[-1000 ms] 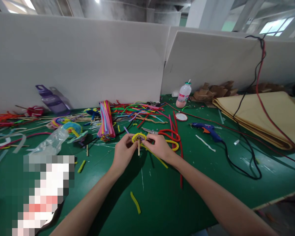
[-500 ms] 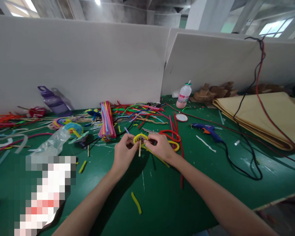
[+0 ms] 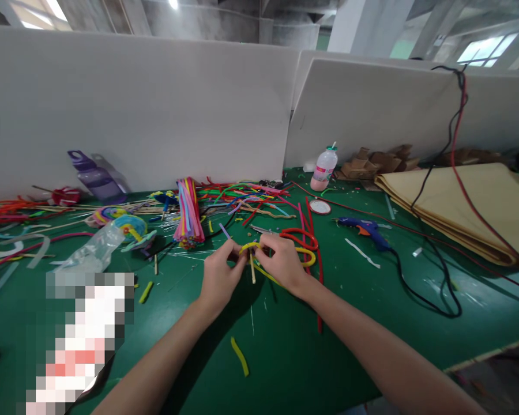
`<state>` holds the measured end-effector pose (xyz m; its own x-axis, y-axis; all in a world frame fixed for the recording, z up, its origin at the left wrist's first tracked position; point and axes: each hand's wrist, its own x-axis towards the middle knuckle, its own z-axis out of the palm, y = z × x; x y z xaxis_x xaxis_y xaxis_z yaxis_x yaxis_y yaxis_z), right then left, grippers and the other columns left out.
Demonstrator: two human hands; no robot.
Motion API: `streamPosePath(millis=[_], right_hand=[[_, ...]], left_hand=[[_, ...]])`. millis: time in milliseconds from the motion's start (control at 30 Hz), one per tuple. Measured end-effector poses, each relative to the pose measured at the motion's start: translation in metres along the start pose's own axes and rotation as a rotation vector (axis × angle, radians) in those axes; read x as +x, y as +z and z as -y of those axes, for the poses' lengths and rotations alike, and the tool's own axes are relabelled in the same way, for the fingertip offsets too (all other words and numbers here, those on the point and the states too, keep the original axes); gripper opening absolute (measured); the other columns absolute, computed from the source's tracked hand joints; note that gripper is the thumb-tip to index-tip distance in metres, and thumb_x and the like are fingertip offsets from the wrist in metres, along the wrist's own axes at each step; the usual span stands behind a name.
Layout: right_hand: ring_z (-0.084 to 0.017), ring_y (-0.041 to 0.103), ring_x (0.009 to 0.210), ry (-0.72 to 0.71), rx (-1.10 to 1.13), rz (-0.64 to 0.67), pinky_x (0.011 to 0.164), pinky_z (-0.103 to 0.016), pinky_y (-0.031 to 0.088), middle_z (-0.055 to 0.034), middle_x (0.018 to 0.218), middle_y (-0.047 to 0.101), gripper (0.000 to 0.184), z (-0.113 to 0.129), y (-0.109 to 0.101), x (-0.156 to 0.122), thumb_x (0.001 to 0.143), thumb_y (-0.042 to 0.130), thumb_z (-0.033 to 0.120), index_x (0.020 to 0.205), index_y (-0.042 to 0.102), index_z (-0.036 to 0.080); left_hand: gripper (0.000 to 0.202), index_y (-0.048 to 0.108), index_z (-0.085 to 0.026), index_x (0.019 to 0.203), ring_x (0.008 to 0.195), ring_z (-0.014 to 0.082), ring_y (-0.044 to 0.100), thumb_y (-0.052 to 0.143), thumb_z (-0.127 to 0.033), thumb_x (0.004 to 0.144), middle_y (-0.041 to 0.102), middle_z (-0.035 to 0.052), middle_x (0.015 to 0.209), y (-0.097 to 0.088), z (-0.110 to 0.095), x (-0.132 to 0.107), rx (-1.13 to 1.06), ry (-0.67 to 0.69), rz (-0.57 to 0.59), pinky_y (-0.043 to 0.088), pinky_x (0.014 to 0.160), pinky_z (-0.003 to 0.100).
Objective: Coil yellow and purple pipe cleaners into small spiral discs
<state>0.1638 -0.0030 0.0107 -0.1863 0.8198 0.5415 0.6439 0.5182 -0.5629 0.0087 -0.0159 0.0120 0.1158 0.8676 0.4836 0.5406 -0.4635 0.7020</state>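
Over the green table (image 3: 285, 357), my left hand (image 3: 219, 275) and my right hand (image 3: 281, 262) pinch a small coil of yellow and purple pipe cleaner (image 3: 249, 248) mounted on a short wooden stick (image 3: 252, 273). Both hands are closed on the coil from either side, fingertips almost touching. The stick hangs down between them. A long yellow pipe cleaner tail (image 3: 270, 276) trails from the coil under my right hand.
A bundle of coloured pipe cleaners (image 3: 187, 212) and loose ones lie behind my hands. Red pipe cleaner loops (image 3: 305, 237), a blue glue gun (image 3: 365, 228) with black cord, a pink drink bottle (image 3: 323, 168), a purple bottle (image 3: 91, 176), finished coils (image 3: 127, 226) and brown paper sheets (image 3: 471, 202) surround them.
The coil has tipped from facing me to nearly edge-on, and both hands have closed in and shifted slightly down and to the right.
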Motion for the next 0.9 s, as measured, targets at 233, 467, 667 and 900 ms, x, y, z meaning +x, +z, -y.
streamPosePath(millis=[233,467,667,900], right_hand=[[-0.013,0.053,0.069,-0.021,0.034,0.030,0.065,-0.023,0.040,-0.0003,0.075,0.058,0.006,-0.002,-0.006,0.002,0.077,0.052,0.019,0.082,0.057,0.020],[-0.015,0.054,0.079,-0.119,0.104,-0.274,0.069,-0.028,0.045,-0.0032,0.080,0.056,0.008,-0.005,-0.013,0.005,0.080,0.050,0.013,0.077,0.055,0.019],[-0.017,0.054,0.081,-0.104,0.121,-0.471,0.070,-0.032,0.047,-0.0042,0.082,0.055,0.006,-0.007,-0.019,0.009,0.081,0.051,0.016,0.076,0.052,0.019],[-0.017,0.053,0.085,-0.137,0.108,-0.411,0.077,-0.034,0.045,-0.0048,0.085,0.056,0.003,-0.006,-0.012,0.006,0.083,0.050,0.018,0.082,0.052,0.020]], left_hand=[[0.009,0.057,-0.020,0.082,0.066,0.0129,0.057,0.052,-0.027,0.081,0.061,0.0005,0.073,0.002,0.004,0.001,0.064,0.038,0.024,0.045,0.064,0.023],[0.023,0.057,-0.020,0.098,0.086,0.0174,0.057,0.057,-0.031,0.078,0.059,0.0043,0.094,-0.001,-0.002,0.006,-0.034,-0.011,-0.105,0.046,0.075,0.029],[0.038,0.064,-0.013,0.074,0.066,0.0166,0.059,0.044,-0.044,0.084,0.063,0.0059,0.070,0.003,-0.022,0.003,-0.653,-0.455,0.330,0.047,0.069,0.030],[0.021,0.065,-0.014,0.092,0.064,0.0093,0.057,0.063,-0.026,0.075,0.063,0.0029,0.072,0.007,-0.031,-0.003,-1.079,-0.637,0.447,0.046,0.068,0.022]])
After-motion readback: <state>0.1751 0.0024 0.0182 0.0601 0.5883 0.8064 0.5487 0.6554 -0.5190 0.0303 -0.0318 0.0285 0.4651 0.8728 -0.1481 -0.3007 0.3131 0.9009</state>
